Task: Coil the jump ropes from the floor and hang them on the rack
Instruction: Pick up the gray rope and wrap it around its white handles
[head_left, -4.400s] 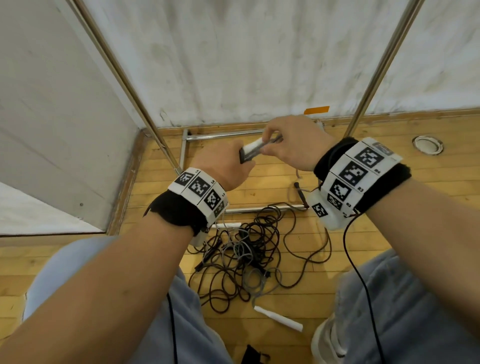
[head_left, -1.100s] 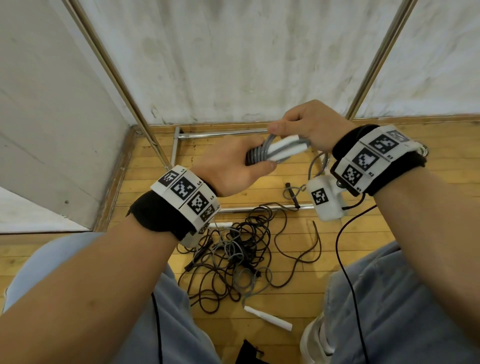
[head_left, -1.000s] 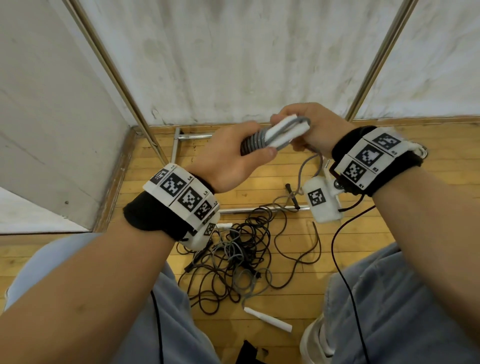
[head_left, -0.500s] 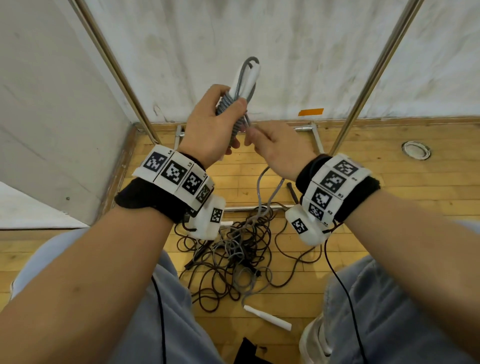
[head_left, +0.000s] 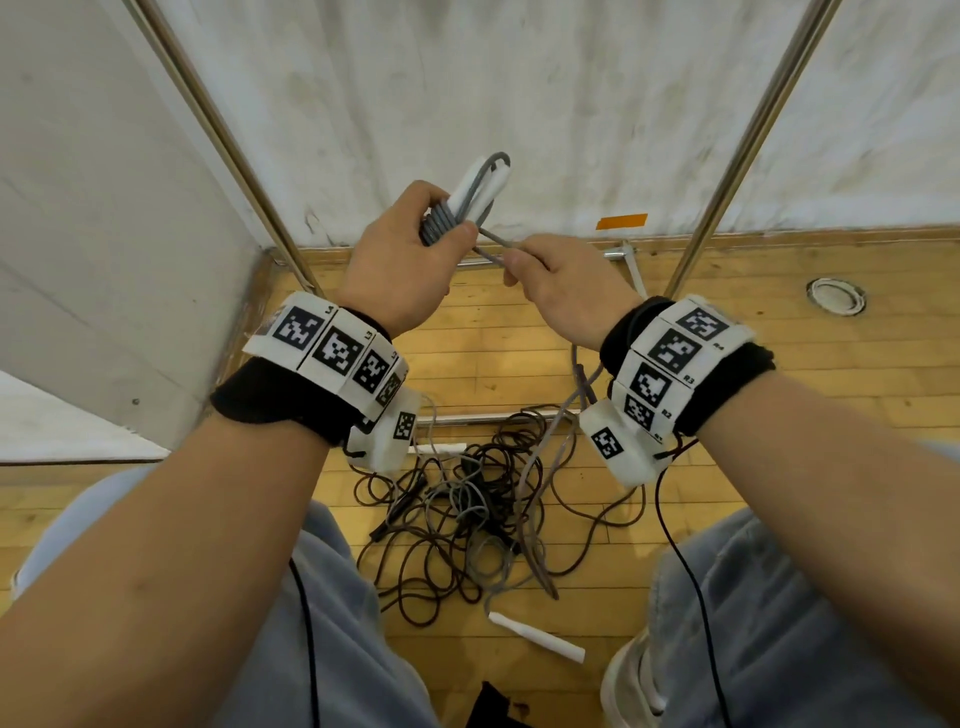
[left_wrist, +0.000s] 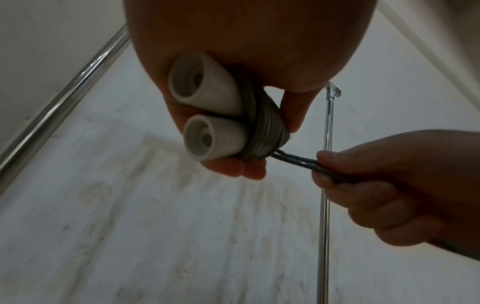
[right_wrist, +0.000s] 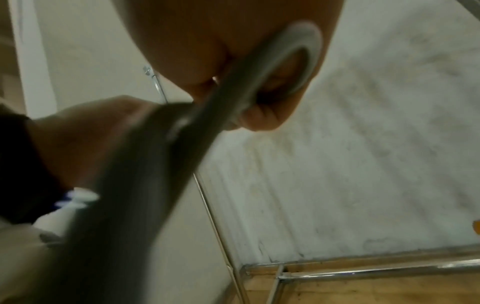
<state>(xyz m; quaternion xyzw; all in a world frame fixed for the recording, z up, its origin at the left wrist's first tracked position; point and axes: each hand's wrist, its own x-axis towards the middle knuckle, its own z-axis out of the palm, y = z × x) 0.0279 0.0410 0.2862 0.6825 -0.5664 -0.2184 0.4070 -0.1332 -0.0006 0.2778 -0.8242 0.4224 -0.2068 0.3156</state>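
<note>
**Grey rope half-wound, both hands on it**

Left hand (head_left: 400, 260) is raised in front of the far wall, fingers and thumb curled round the two white handles (left_wrist: 207, 109) of the grey jump rope (head_left: 441, 226). Handles sit side by side, several turns of grey cord wrapped tight around them (hollow ends face the left wrist camera).

Right hand (head_left: 566, 288) is just right of the left, slightly lower, pinching a doubled strand of the same grey cord between thumb and curled fingers. The strand runs taut from the wraps to the pinch, then drops below the right wrist to the floor.

Right wrist view is mostly blurred cord up close; the grip there can't be read beyond fingers curled round the cord.

On the wooden floor (head_left: 779, 332), near and between the knees: tangled pile of dark ropes (head_left: 467, 509) with the loose grey cord mixed in. One white handle (head_left: 537, 636) lies at the near edge, another (head_left: 439, 448) at the far left edge.

Rack (head_left: 748, 140): chrome uprights left and right, base bars on the floor against the far wall.
</note>
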